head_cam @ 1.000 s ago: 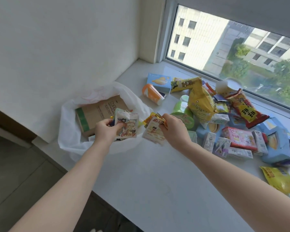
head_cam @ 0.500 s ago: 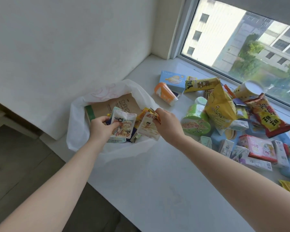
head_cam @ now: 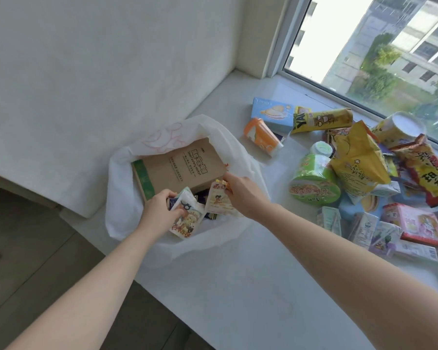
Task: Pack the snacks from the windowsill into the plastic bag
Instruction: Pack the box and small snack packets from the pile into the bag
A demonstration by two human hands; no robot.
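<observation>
A white plastic bag (head_cam: 122,198) lies open at the left end of the windowsill, with a brown cardboard box (head_cam: 177,168) inside it. My left hand (head_cam: 159,210) grips a small white snack packet with cartoon print (head_cam: 187,218) over the bag's mouth. My right hand (head_cam: 240,190) pinches a few small snack packets (head_cam: 216,200) by their top edge, also inside the bag's opening. A pile of snacks remains on the sill to the right, including a green noodle cup (head_cam: 314,183) and a yellow chip bag (head_cam: 359,162).
The white windowsill (head_cam: 238,286) runs along the window (head_cam: 377,46). On it lie an orange cup (head_cam: 262,137), a blue box (head_cam: 272,113), a red-yellow bag (head_cam: 430,173), a pink box (head_cam: 415,223) and several small cartons. A white wall stands behind the bag; dark floor lies lower left.
Both hands have moved left and down into the bag's mouth with their packets. The view has shifted, so the bag sits more central.
</observation>
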